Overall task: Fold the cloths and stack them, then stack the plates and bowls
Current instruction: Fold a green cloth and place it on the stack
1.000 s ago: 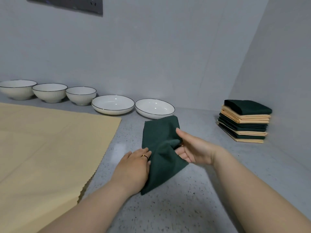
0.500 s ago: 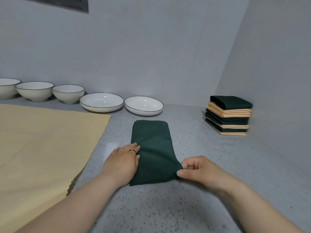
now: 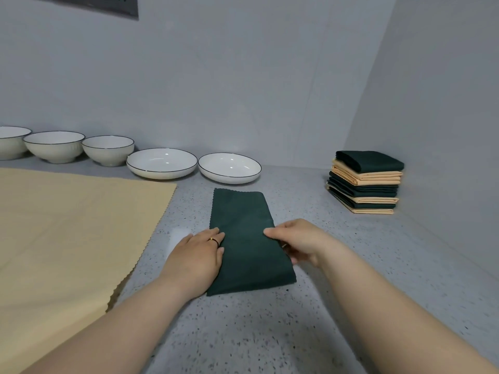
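Green cloth (image 3: 248, 238) folded lengthwise; left hand (image 3: 197, 255) presses flat, right hand (image 3: 297, 244) pinches edge.

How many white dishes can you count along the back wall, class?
5. Leftmost bowl, cut by the frame edge; middle bowl; right bowl; then left plate and right plate beside them. More may lie beyond the left edge.

A dark green cloth (image 3: 249, 238), a tan cloth (image 3: 67, 225), black-rimmed white bowls (image 3: 108, 150) and a grey speckled counter (image 3: 270, 333) are seen.
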Motion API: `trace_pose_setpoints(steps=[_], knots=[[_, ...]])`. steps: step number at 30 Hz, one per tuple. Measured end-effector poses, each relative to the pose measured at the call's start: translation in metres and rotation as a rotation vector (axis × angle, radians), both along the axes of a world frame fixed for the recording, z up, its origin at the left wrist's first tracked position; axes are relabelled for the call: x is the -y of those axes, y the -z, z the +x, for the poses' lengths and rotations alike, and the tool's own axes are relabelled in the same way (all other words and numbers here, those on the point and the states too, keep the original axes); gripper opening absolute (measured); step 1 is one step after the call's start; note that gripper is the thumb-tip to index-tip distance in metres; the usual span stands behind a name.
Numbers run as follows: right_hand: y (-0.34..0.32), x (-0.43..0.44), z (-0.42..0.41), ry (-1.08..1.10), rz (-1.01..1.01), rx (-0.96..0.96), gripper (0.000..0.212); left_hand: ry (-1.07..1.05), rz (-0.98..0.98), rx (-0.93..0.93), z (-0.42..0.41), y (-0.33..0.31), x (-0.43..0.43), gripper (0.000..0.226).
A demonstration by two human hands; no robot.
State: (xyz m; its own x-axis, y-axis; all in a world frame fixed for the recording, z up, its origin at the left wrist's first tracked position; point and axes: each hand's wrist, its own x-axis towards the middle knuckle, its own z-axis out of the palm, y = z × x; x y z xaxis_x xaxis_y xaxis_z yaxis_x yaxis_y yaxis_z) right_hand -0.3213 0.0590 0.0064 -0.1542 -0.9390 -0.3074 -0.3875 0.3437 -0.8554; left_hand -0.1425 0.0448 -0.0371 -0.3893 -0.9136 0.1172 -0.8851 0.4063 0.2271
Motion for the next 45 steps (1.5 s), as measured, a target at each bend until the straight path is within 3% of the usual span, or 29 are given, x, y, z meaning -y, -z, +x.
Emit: trace_pose_setpoints(steps=[2, 4, 6, 9, 11, 13, 16, 25, 27, 30, 31, 35, 42, 45], knots=[[0.010, 0.007, 0.004, 0.095, -0.108, -0.048, 0.003, 0.012, -0.001, -0.009, 0.001, 0.001, 0.000, 0.046], [0.020, 0.009, 0.003, 0.152, -0.166, -0.121, 0.026, 0.024, -0.001, -0.030, 0.002, 0.000, 0.000, 0.047], [0.022, 0.009, 0.001, 0.167, -0.165, -0.065, 0.035, 0.043, -0.008, -0.064, 0.003, -0.001, 0.000, 0.052], [0.022, 0.009, -0.003, 0.165, -0.148, 0.012, 0.042, 0.132, -0.013, -0.151, 0.004, -0.007, -0.004, 0.095], [0.024, 0.010, -0.003, 0.152, -0.162, -0.012, 0.042, 0.201, -0.006, -0.133, 0.002, -0.010, -0.008, 0.101], [0.025, 0.012, -0.001, 0.134, -0.180, -0.020, 0.039, 0.272, -0.037, -0.084, -0.003, -0.013, -0.017, 0.091], [0.026, 0.014, 0.002, 0.123, -0.209, -0.041, 0.037, 0.317, -0.032, 0.002, -0.011, -0.013, -0.027, 0.052], [0.024, 0.011, 0.007, 0.152, -0.238, 0.036, 0.037, 0.308, 0.078, 0.128, -0.014, -0.001, -0.031, 0.057], [0.023, 0.009, 0.009, 0.152, -0.253, -0.122, 0.045, 0.300, 0.088, 0.155, -0.015, -0.001, -0.031, 0.057], [0.020, 0.001, 0.012, -0.024, -0.312, -0.724, 0.053, 0.291, 0.098, 0.202, -0.015, -0.001, -0.031, 0.057], [0.021, -0.002, 0.014, -0.115, -0.318, -0.829, 0.054, 0.290, 0.099, 0.210, -0.016, 0.000, -0.032, 0.057], [0.031, 0.003, 0.019, -0.338, -0.136, -0.874, 0.051, 0.307, 0.095, 0.228, -0.016, 0.001, -0.030, 0.058], [0.039, 0.069, 0.010, -0.275, -0.074, -0.983, 0.051, 0.336, 0.126, 0.250, -0.016, 0.003, -0.024, 0.059], [0.038, 0.098, 0.008, -0.255, -0.058, -0.982, 0.051, 0.376, 0.126, 0.267, -0.017, 0.003, -0.023, 0.096]])
